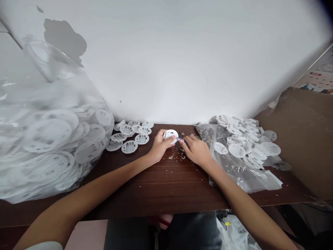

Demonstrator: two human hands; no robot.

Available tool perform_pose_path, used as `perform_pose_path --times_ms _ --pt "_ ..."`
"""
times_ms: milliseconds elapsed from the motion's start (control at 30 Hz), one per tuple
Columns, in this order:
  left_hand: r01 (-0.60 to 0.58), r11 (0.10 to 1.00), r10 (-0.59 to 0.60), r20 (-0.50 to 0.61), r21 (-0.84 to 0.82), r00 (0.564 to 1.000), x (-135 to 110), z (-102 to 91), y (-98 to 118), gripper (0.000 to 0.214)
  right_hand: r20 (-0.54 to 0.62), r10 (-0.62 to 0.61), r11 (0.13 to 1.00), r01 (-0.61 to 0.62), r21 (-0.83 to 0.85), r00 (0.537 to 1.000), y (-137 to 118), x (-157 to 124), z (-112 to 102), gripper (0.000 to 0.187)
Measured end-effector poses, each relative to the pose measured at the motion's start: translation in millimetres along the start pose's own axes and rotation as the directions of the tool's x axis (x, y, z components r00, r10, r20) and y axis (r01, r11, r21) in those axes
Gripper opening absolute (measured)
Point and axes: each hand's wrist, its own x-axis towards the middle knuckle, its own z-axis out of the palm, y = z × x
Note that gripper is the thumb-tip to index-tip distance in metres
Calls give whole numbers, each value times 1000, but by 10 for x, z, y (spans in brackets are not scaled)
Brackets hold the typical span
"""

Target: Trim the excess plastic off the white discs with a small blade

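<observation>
My left hand (161, 146) grips a round white plastic disc (170, 134) with slots in it, thumb on its face. In my right hand (195, 149) is a slim tool with a bluish shaft (181, 139); its tip meets the disc's right edge, and my fingers hide the rest, so its exact kind is unclear. Left of my hands, several similar white discs (129, 147) lie loose on the dark wooden table (156, 187). A heap of more white discs (236, 150) rests on a clear plastic bag (241, 178) to the right.
A large clear bag full of white discs (49, 139) bulges over the table's left side. Tiny pale scraps (171, 158) and small metallic-looking bits (191, 132) are scattered around my hands. The white wall (166, 62) rises behind; a cardboard box (304, 135) stands at right.
</observation>
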Motion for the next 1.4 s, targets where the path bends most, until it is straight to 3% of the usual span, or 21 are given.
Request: perform_pose_path --times_ms 567,767,900,1033,1233,1300,1400 --pt "-32 996 32 -6 85 999 -29 22 1 41 -2 49 998 -49 -36 999 -15 -3 85 45" --pt "-114 971 117 2 211 993 -12 -16 -59 37 4 60 996 -59 -72 998 -52 -29 119 44" --pt "-167 917 187 -20 361 982 -9 -34 -73 32 20 52 992 -50 -118 998 -89 -42 139 44" --pt "-217 803 249 18 555 968 -38 -30 -26 24 25 43 982 -37 -183 999 -145 -46 157 45" --pt "-281 727 280 102 627 955 -47 -25 6 16 24 38 960 -30 -279 999 -241 -47 235 46" --pt "-264 747 260 98 610 961 -25 -28 -5 17 24 25 959 -17 -282 999 -254 -49 257 44" --pt "-136 885 139 26 445 990 18 -35 -11 26 14 12 966 -8 -260 1000 -245 -46 247 43"
